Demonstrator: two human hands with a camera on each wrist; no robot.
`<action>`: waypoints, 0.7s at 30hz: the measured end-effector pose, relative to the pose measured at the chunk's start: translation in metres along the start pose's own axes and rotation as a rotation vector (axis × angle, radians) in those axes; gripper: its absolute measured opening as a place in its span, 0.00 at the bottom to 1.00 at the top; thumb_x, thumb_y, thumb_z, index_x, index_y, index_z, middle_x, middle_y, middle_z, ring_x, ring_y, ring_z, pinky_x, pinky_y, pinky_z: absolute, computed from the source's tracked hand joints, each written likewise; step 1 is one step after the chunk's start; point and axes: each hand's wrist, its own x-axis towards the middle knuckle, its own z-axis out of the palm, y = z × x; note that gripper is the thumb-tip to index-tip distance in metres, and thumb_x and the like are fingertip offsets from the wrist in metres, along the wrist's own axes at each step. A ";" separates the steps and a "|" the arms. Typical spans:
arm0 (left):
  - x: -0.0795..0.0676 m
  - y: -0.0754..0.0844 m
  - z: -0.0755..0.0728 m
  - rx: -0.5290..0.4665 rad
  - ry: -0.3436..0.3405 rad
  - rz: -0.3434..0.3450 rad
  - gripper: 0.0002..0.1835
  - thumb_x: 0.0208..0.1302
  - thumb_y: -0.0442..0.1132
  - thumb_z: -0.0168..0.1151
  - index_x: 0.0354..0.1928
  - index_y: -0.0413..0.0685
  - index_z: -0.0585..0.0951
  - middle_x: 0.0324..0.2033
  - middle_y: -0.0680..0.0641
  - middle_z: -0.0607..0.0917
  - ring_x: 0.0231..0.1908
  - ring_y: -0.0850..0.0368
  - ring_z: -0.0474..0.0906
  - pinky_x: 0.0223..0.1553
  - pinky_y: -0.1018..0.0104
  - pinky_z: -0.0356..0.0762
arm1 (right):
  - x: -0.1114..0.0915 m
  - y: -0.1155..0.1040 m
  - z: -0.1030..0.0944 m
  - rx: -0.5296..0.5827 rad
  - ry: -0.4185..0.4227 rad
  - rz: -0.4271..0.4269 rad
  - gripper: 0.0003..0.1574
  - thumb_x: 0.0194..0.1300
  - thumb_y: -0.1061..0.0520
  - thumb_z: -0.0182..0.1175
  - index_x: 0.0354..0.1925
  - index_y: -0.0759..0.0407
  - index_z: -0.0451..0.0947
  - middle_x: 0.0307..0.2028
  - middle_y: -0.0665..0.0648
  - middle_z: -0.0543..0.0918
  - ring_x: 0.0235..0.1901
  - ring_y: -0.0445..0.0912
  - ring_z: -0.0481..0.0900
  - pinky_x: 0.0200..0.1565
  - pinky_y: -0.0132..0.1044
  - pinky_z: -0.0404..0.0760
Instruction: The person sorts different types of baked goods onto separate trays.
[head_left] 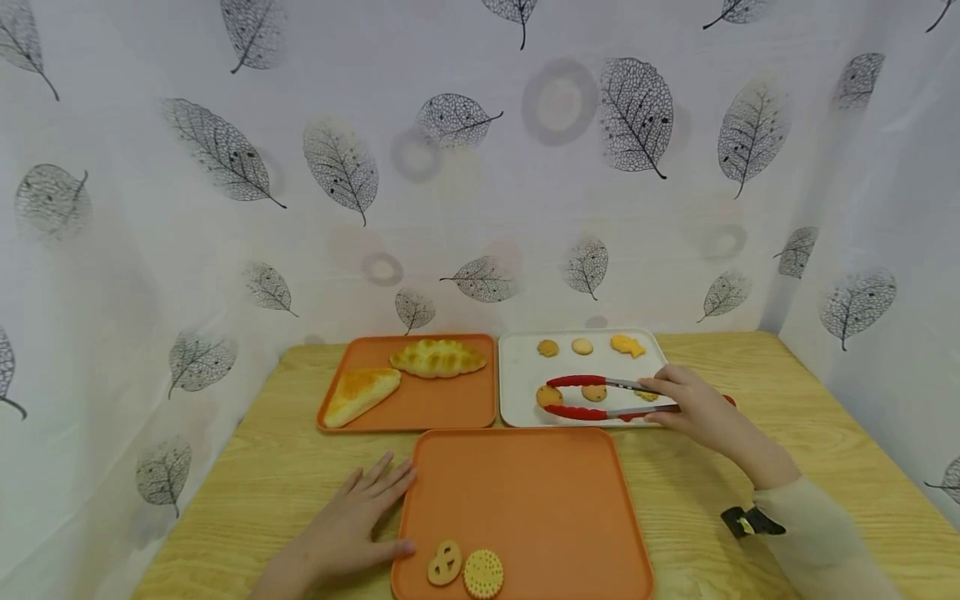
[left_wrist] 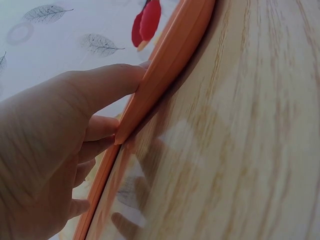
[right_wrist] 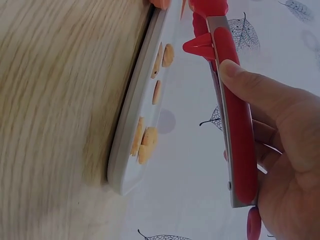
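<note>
Right hand [head_left: 686, 404] grips the tongs [right_wrist: 237, 115] round the handle, thumb along one arm. Tong arms stand wide apart. Red tips flank the speckled cookie [head_left: 550, 397] at the left end of the front row on the white tray [head_left: 517, 367]; whether they touch it, cannot tell.

Main worry: the middle cookie [head_left: 594, 392] lies between the same two arms. If squeezed from here, they could catch or drag it along with the first. Cause would be reaching across the row rather than coming down from above. The end cookie [head_left: 647, 395], partly hidden by tongs and hand, might be nudged too.

Second worry: the speckled cookie is small and sits at the very ends of the tips. An off-centre squeeze might turn it or shoot it out, perhaps toward the rim. Too hard a squeeze could do the same; too light, it may drop when raised.

Left hand [head_left: 348, 521], fingers spread, rests against the left rim of the front orange tray [head_left: 528, 500], holding nothing between the fingers. A hard push there could slide the tray or jog the pretzel [head_left: 445, 563] and the round biscuit [head_left: 483, 574] near its lower left corner. Those two sit close together; a careless drop there could knock them.
</note>
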 end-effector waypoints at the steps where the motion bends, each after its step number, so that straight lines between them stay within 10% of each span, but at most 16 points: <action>1: 0.000 0.000 0.000 -0.001 -0.001 -0.001 0.46 0.61 0.70 0.54 0.75 0.52 0.60 0.75 0.48 0.60 0.76 0.40 0.47 0.68 0.29 0.51 | 0.000 0.001 0.001 -0.005 -0.008 0.010 0.32 0.36 0.63 0.78 0.46 0.66 0.83 0.34 0.55 0.77 0.31 0.38 0.67 0.29 0.31 0.70; 21: 0.001 -0.002 0.001 -0.009 -0.012 0.002 0.46 0.61 0.69 0.55 0.75 0.53 0.59 0.75 0.48 0.60 0.76 0.41 0.47 0.68 0.29 0.51 | 0.001 0.012 0.008 -0.062 -0.102 0.146 0.29 0.43 0.60 0.77 0.44 0.70 0.83 0.33 0.56 0.77 0.31 0.44 0.70 0.30 0.39 0.73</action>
